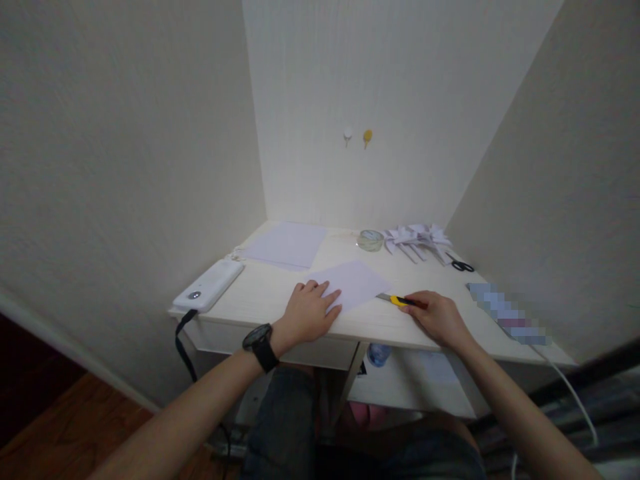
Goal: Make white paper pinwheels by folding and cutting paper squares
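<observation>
Our left hand (311,312) lies flat, grasping nothing; lavender sheet (359,283) under fingers, toward two o'clock: weak pressure could let it skid. Yellow cutter (399,301) at three o'clock, blade-paper contact hard to tell; our right hand (439,320) grips it: slip toward nine could nick us.

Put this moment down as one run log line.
left hand: resting on lilac sheet | right hand: holding yellow cutter, blade near sheet's right corner | scissors: on desk
</observation>
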`<state>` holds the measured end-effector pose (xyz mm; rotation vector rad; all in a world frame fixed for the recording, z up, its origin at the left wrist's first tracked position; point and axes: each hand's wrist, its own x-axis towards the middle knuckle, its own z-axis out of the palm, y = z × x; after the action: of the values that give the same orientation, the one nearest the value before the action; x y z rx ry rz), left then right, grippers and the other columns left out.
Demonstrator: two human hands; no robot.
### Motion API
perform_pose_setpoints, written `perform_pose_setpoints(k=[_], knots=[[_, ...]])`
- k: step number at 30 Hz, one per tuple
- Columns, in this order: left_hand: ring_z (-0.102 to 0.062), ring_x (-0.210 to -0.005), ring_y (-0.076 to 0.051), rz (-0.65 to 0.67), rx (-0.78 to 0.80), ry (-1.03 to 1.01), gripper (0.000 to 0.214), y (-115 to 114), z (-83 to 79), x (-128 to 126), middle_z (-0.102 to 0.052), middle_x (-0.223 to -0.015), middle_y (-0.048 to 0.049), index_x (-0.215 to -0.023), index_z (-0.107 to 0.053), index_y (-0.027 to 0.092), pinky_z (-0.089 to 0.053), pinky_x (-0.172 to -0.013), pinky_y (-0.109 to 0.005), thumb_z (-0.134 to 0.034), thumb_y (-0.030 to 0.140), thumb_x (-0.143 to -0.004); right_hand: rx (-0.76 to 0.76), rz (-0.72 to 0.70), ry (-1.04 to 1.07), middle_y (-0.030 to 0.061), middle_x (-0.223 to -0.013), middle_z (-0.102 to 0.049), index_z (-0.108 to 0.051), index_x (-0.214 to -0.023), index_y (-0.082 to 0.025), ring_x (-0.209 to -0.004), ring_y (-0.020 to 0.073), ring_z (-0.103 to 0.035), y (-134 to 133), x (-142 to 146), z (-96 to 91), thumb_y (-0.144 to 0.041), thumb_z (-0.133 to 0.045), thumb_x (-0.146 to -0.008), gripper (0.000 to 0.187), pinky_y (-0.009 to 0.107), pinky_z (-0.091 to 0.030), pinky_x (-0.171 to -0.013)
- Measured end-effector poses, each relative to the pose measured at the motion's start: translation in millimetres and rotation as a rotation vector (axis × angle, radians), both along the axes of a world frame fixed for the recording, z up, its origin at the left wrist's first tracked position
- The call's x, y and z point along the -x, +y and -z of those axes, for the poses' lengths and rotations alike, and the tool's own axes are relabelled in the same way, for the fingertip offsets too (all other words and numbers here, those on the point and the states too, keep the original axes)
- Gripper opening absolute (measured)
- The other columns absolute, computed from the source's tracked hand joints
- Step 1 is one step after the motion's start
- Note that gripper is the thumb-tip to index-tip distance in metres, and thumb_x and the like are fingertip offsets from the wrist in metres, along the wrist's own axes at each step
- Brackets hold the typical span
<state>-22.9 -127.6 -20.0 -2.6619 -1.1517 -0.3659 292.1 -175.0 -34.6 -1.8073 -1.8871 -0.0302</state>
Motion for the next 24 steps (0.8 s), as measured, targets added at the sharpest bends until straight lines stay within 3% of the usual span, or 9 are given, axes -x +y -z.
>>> perform_pose_setpoints(k=[9,15,19,24], knots=[[-0.049,-0.117,-0.033,0.041,0.025,0.003,0.054,13,-1.0,-18,-0.051,-0.143,-0.0077,-0.139,-0.051,0.031,-0.039,-0.091,-0.051,-0.021,0.051,-0.099,-0.058,-0.135,0.049,0.0061,-0.1,-0.076,-0.077,-0.096,-0.023,-0.094,0.0247,-0.069,13,11,-0.7,-0.028,-0.064,-0.08,0.021,0.038,-0.053,-0.084],[-0.036,-0.137,-0.034,0.082,0.084,-0.008,0.057,27,4.9,-20,-0.046,-0.147,-0.01,-0.144,-0.045,0.028,-0.026,-0.11,-0.053,-0.022,0.053,-0.099,-0.06,-0.183,0.067,0.006,-0.102,-0.076,-0.077,-0.098,-0.023,-0.096,0.0246,-0.068,19,18,1.4,-0.026,-0.066,-0.079,0.022,0.039,-0.053,-0.087],[-0.032,-0.141,-0.035,0.098,0.158,0.014,0.058,34,8.1,-21,-0.037,-0.153,-0.0129,-0.148,-0.039,0.026,-0.025,-0.111,-0.054,-0.019,0.052,-0.099,-0.063,-0.209,0.087,0.0052,-0.1,-0.076,-0.077,-0.096,-0.023,-0.095,0.0236,-0.068,19,22,1.8,-0.024,-0.067,-0.078,0.021,0.039,-0.053,-0.088],[-0.031,-0.143,-0.031,0.108,0.177,0.013,0.053,36,9.9,-22,-0.032,-0.157,-0.01,-0.149,-0.037,0.027,-0.023,-0.114,-0.052,-0.021,0.044,-0.101,-0.069,-0.255,0.105,0.0048,-0.097,-0.076,-0.077,-0.094,-0.024,-0.092,0.0223,-0.068,20,30,1.3,-0.024,-0.067,-0.079,0.018,0.038,-0.054,-0.086]])
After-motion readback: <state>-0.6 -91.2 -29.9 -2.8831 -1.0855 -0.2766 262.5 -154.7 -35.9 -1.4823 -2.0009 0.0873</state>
